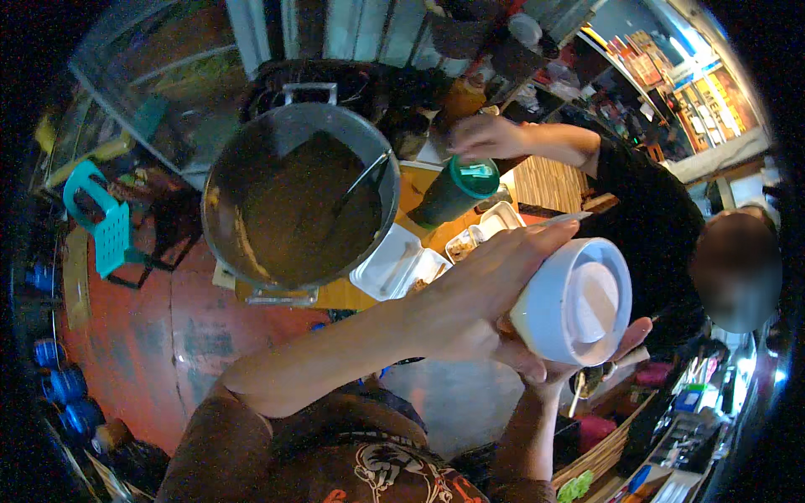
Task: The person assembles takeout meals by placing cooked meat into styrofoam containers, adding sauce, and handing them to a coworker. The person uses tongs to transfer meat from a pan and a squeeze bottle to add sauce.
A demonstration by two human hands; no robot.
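Centre left, the pot (pixel 302 120), stew (pixel 293 210) inside; the ladle (pixel 365 178) leans from the stew toward the pot's right rim. What bears the pot is hidden. Right of it, on the table (pixel 412 181): the canister (pixel 440 201) behind, an open box (pixel 381 261) in front, a second box (pixel 503 215) to the right. A co-worker's hand (pixel 488 136) lies over the canister. Far left, the chair (pixel 99 220) on the floor (pixel 159 335). Before the table, the tub (pixel 591 293), between left grip (pixel 482 281) and right grip (pixel 555 375).
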